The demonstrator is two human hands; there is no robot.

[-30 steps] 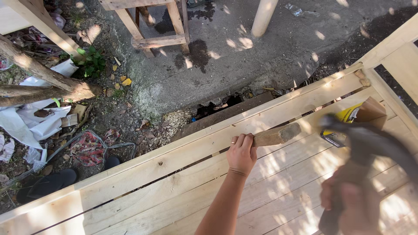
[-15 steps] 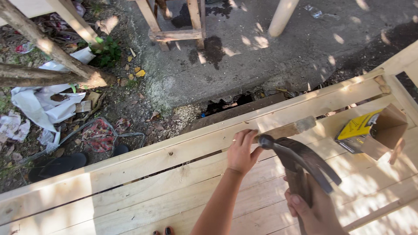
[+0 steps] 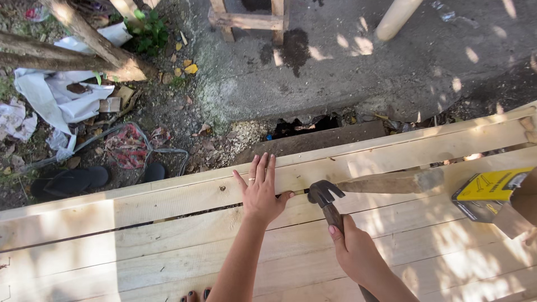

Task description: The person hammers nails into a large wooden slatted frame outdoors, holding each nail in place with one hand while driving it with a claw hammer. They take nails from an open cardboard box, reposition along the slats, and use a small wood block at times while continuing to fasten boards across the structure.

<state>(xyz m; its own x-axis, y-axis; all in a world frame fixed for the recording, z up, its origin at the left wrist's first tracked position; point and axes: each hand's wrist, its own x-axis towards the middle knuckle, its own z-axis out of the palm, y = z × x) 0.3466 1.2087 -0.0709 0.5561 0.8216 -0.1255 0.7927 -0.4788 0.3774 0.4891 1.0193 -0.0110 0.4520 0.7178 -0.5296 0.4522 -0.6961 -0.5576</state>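
My left hand (image 3: 261,193) lies flat with its fingers spread on a pale wooden plank (image 3: 168,196) of a slatted platform. Just to its right, my right hand (image 3: 353,249) grips the handle of a dark claw hammer (image 3: 326,197), whose head rests against the plank beside my left thumb. A second hammer with a wooden handle (image 3: 386,182) lies on the planks to the right of the dark hammer's head.
A yellow and black cardboard box (image 3: 492,196) sits on the planks at the right. Beyond the platform's edge are concrete ground (image 3: 347,72), wooden legs (image 3: 246,19), branches (image 3: 72,50), white sheeting (image 3: 50,92), dark sandals (image 3: 70,180) and litter.
The claw hammer has swung down from raised at the right to rest on the plank. My left hand has flattened out from a pinching grip. The camera view has shifted slightly.
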